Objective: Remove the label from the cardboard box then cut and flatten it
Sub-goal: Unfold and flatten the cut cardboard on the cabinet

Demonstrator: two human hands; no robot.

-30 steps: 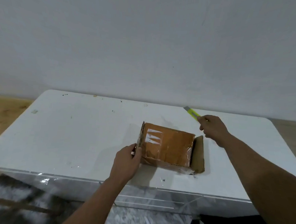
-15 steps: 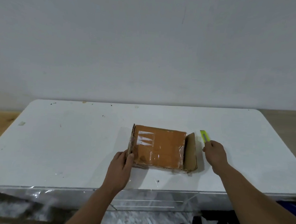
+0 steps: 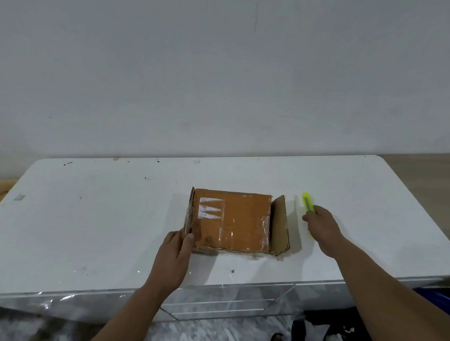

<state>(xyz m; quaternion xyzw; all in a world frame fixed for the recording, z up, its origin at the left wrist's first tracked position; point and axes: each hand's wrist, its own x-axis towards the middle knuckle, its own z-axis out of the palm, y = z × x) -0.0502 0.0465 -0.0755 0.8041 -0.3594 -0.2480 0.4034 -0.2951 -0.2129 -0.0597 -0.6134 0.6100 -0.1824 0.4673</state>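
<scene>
A brown cardboard box (image 3: 231,220) wrapped in clear tape lies on the white table (image 3: 99,216), with white label scraps (image 3: 211,208) on its top near the left end. A loose flap (image 3: 279,225) stands up at its right end. My left hand (image 3: 174,253) grips the box's near left corner, thumb on top. My right hand (image 3: 321,227) lies to the right of the box and holds a yellow-green utility knife (image 3: 307,204) low against the table, its tip pointing away from me.
A grey wall rises behind the table. Wooden floor (image 3: 427,175) shows at both sides. Below the table's front edge are clear plastic film, torn paper scraps (image 3: 314,334) on a dark surface and something blue (image 3: 441,299) at the right.
My right hand has come down with the knife from behind the box to the table at the box's right. The left hand has kept its grip on the box corner.
</scene>
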